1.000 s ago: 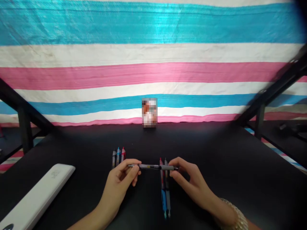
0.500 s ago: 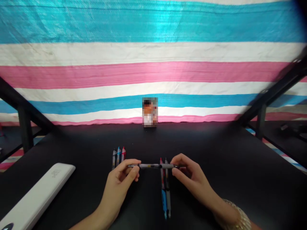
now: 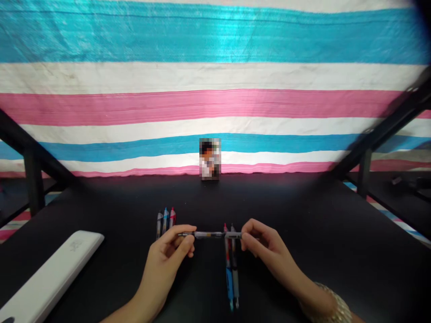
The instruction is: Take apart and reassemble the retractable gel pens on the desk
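A dark pen [image 3: 209, 234] with a clear barrel and a grey grip lies level between my two hands. Its left end is pinched in the thumb and fingers of my left hand [image 3: 171, 251]. At its grey end, the fingertips of my right hand [image 3: 266, 244] close on it. Behind and below it, two pens lie side by side on the table: one with a blue grip [image 3: 229, 282] and a red end, one with a grey grip [image 3: 235, 282]. Beyond my left hand are a black-tipped pen [image 3: 159, 222], a blue-tipped pen [image 3: 165, 219] and a red-tipped pen [image 3: 173, 216], partly hidden.
A long white device [image 3: 57, 273] lies at the left of the black table [image 3: 286, 197]. A small upright blurred object [image 3: 210, 159] stands at the back edge. Dark frame bars [image 3: 365, 170] rise on both sides, before a striped sheet [image 3: 215, 105].
My right fingers have shifted slightly along the pen's grey end and closed in more. My left hand keeps its pinch. The whole view has moved a little.
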The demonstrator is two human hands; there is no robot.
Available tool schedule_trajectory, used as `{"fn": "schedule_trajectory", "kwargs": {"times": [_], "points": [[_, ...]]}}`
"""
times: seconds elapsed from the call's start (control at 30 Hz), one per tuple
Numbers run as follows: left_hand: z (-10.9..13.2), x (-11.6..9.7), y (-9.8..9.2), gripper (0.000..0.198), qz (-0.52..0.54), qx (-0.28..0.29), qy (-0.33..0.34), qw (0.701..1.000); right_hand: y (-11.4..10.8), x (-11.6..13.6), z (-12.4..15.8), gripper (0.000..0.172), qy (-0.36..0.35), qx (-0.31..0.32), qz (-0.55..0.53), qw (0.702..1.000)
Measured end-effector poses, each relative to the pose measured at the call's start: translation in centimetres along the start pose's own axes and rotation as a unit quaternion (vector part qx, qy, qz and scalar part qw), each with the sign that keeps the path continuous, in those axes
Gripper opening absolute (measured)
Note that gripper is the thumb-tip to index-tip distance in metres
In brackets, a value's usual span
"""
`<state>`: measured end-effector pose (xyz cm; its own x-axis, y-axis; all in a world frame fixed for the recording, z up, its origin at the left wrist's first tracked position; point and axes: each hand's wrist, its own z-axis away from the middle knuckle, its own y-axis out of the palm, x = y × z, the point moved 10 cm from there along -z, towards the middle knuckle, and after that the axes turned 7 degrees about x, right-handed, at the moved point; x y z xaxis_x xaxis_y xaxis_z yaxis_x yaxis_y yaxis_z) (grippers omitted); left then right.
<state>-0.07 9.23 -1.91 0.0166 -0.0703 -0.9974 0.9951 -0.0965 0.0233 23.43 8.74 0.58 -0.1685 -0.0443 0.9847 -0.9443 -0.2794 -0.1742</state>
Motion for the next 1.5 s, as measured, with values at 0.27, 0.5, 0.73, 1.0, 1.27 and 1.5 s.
{"fn": "schedule_trajectory", "kwargs": {"times": [0.27, 0.5, 0.73, 1.0, 1.27, 1.5], "points": [[0.1, -0.3, -0.1, 0.023, -0.01, -0.007, 0.008, 1.0, 0.0, -0.6, -0.3, 0.041, 0.003, 0.001, -0.026, 1.0], [0.1, 0.0, -0.1, 0.024, 0.003, -0.004, 0.005, 1.0, 0.3, -2.0, -0.6, 0.038, 0.033, 0.005, -0.115, 0.993], [-0.1, -0.3, -0.8, 0.03, 0.054, -0.043, -0.007, 0.998, -1.3, -2.3, -0.2, 0.025, 0.011, -0.063, -0.224, 0.973], [-0.3, -0.7, -1.4, 0.029, 0.097, -0.063, 0.011, 0.993, -3.3, -2.1, 0.4, 0.015, -0.017, -0.14, -0.209, 0.968], [-0.4, -0.7, -1.4, 0.029, 0.135, -0.065, 0.015, 0.989, -3.9, -2.0, 0.7, 0.015, -0.034, -0.164, -0.234, 0.958], [-0.3, -0.4, -1.5, 0.028, 0.143, -0.066, 0.008, 0.988, -4.0, -1.5, 0.7, 0.013, -0.05, -0.165, -0.221, 0.96]]}}
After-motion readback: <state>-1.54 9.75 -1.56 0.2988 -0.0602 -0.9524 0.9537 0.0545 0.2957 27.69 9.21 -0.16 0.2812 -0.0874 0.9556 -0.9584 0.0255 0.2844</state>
